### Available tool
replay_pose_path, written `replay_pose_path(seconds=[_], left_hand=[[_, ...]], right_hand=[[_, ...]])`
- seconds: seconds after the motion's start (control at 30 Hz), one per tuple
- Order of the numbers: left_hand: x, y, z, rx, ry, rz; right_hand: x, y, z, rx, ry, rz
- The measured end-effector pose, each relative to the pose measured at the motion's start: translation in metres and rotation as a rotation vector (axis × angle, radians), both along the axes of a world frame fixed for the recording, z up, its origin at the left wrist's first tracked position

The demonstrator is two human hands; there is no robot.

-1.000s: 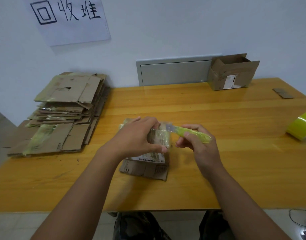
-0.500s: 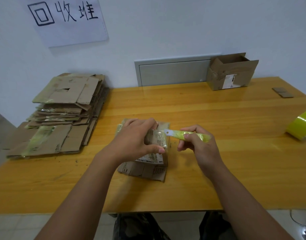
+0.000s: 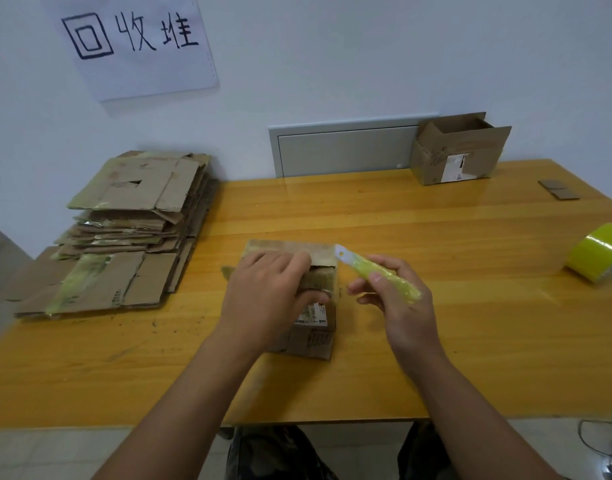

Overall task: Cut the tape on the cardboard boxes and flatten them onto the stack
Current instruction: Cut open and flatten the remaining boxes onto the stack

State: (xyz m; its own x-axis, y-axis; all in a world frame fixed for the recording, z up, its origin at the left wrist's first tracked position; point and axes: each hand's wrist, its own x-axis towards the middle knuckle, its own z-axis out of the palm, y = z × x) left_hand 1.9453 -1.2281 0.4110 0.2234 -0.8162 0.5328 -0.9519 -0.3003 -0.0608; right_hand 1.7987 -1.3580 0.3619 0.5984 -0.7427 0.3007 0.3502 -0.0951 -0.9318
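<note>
One box is under your gripping left hand; your right hand pinches the yellow-green knife, blade at its far-right corner; slice tape next.

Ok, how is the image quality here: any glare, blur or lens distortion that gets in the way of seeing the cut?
Head view: wide-angle bending bows the table edges; soft glare on its far side near the open box. The knife in the right hand is slightly soft, its blade tip pale against the box under the left hand, so whether they touch is unclear. Lighting even, shadows faint.
</note>
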Motion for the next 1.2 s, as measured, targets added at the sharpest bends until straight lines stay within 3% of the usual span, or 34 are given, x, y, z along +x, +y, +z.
replay_pose_path(seconds=[0.1, 0.23, 0.3, 0.37, 0.5, 0.63, 0.7, 0.8, 1.07, 1.2], left_hand=[[-0.012, 0.013, -0.025, -0.144, -0.012, 0.001], [-0.036, 0.026, -0.046, -0.097, 0.226, -0.011], [-0.039, 0.025, -0.037, -0.180, 0.396, 0.010], [-0.033, 0.017, -0.017, -0.189, 0.351, 0.145], [-0.005, -0.010, 0.015, 0.116, 0.288, 0.312], [0.018, -0.032, 0.027, 0.394, 0.258, 0.141], [0.025, -0.037, 0.027, 0.459, 0.374, 0.065], [0.029, -0.036, 0.016, 0.369, 0.542, -0.003], [0.022, -0.026, -0.002, 0.143, 0.435, 0.006], [0.018, -0.021, -0.006, 0.096, 0.382, 0.016]], right_hand=[[0.005, 0.006, -0.002, -0.191, 0.064, 0.015], [0.008, 0.011, -0.010, -0.294, 0.095, -0.035], [0.008, 0.013, -0.012, -0.313, 0.109, -0.056], [0.007, 0.013, -0.012, -0.308, 0.121, -0.065], [0.007, 0.015, -0.011, -0.287, 0.120, -0.062], [0.004, 0.017, -0.008, -0.259, 0.129, -0.055], [0.002, 0.018, -0.007, -0.228, 0.114, -0.041], [-0.001, 0.014, -0.003, -0.128, 0.030, -0.070], [-0.002, -0.013, 0.007, 0.270, -0.033, 0.068], [0.005, -0.018, 0.007, 0.240, 0.043, 0.045]])
